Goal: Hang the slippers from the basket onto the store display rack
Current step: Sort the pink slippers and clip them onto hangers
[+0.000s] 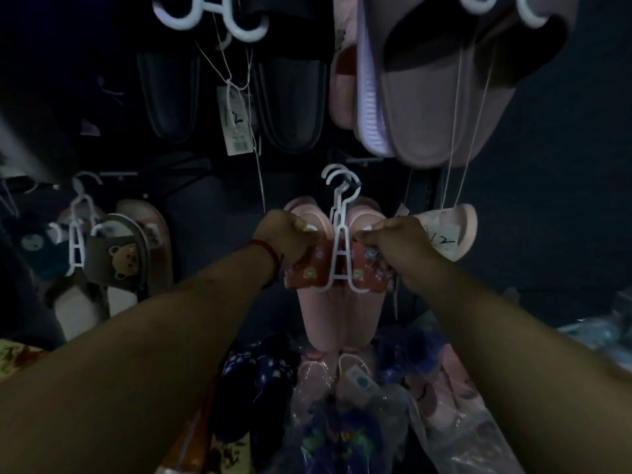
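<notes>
A pair of pink slippers (pixel 337 316) with red printed straps hangs on a white plastic hanger (pixel 338 248) at the centre of the view. My left hand (pixel 285 236) grips the left slipper at its strap. My right hand (pixel 393 244) grips the right slipper at its strap. The hanger's hook (pixel 342 183) points up in front of the dark display rack (pixel 212 186); whether it rests on a peg I cannot tell. Below my arms lie several slippers wrapped in clear plastic (pixel 342 398); no basket edge shows.
Black slippers (pixel 232 97) with a price tag and large mauve slippers (pixel 434 90) hang above on white hangers. Brown bear slippers (pixel 119 254) hang at the left. Another pink slipper (pixel 451 230) with a tag hangs just right of my right hand.
</notes>
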